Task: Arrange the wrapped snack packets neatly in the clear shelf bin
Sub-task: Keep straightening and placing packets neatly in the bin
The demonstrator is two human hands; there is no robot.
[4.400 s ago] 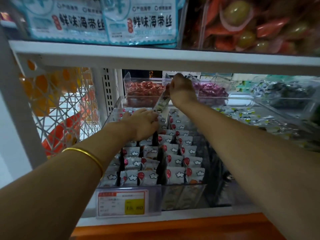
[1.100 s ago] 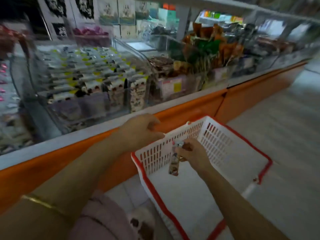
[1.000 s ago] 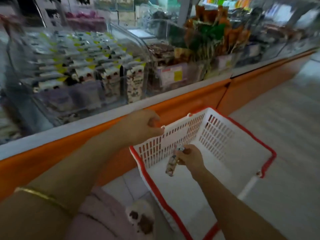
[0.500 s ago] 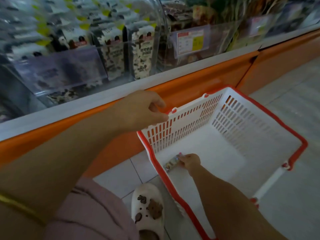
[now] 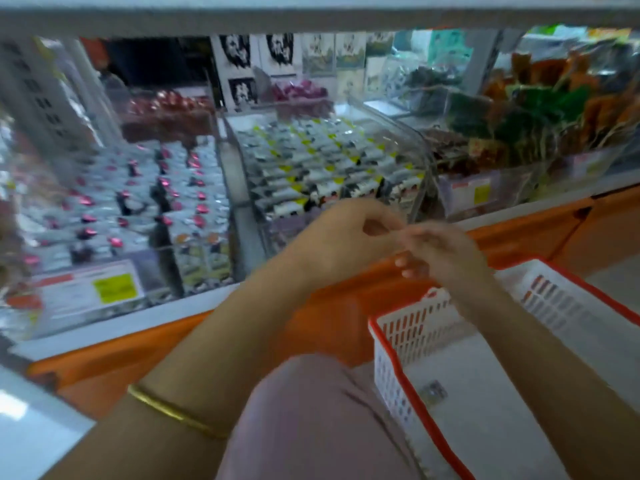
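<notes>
You are facing a white shelf (image 5: 114, 323) that is sitting on an orange base (image 5: 104, 362) and carrying clear bins side by side: the left clear bin (image 5: 204, 261) is holding rows of white packets (image 5: 138, 202) with red spots, the middle bin (image 5: 427, 168) is holding yellow-marked packets (image 5: 329, 161), the right bin (image 5: 502, 194) orange and green packs (image 5: 540, 116). Beside the base, the floor (image 5: 616, 280) is carrying a white basket (image 5: 391, 358) with one small packet (image 5: 433, 393) lying in it

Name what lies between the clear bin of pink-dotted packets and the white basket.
Head view: the white shelf edge and orange base panel, crossed by the left forearm.
</notes>
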